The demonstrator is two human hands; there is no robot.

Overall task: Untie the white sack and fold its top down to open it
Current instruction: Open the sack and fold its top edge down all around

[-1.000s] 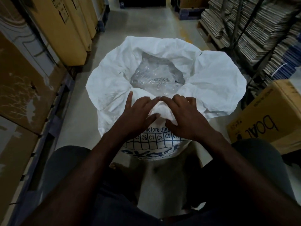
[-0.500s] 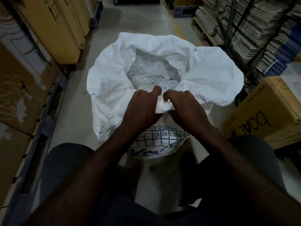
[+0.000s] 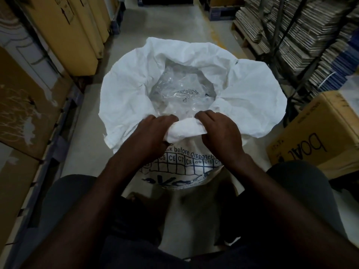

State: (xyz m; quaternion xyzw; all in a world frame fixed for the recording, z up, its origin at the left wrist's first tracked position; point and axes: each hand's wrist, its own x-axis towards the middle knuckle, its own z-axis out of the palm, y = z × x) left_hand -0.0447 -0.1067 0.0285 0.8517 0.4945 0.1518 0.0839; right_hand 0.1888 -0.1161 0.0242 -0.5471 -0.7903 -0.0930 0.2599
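A person's left hand (image 3: 150,135) and right hand (image 3: 219,133) both grip the white sack's (image 3: 252,98) near rim. Its top lies folded outward, showing clear plastic (image 3: 180,94) inside.

Tall yellow-brown cartons (image 3: 77,30) are standing along the left of a grey concrete floor (image 3: 165,22). Stacks of flattened cardboard (image 3: 303,30) are filling a dark metal rack (image 3: 279,26) at right, and a brown printed box (image 3: 318,136) is sitting below them.
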